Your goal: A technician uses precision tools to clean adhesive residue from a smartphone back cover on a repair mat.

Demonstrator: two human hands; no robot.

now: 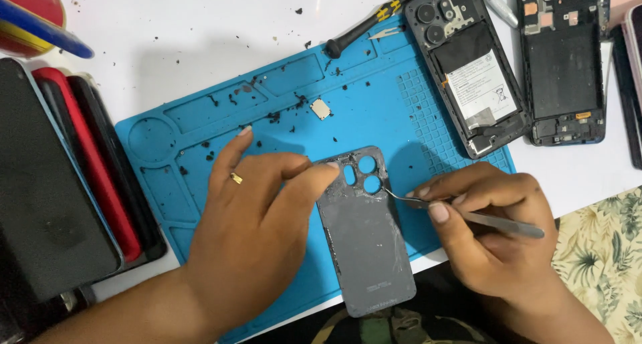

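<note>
Fingers: my left hand [257, 210] pins back cover [364, 237]; right hand [491, 233] pinches tweezers [461, 213]. Tip slip likely scratches cover at camera holes.

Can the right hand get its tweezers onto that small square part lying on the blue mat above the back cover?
Probably yes. The small square part lies uncovered on the blue mat, with only dark crumbs around it. The right hand and its tweezers would pass over the back cover.
</note>
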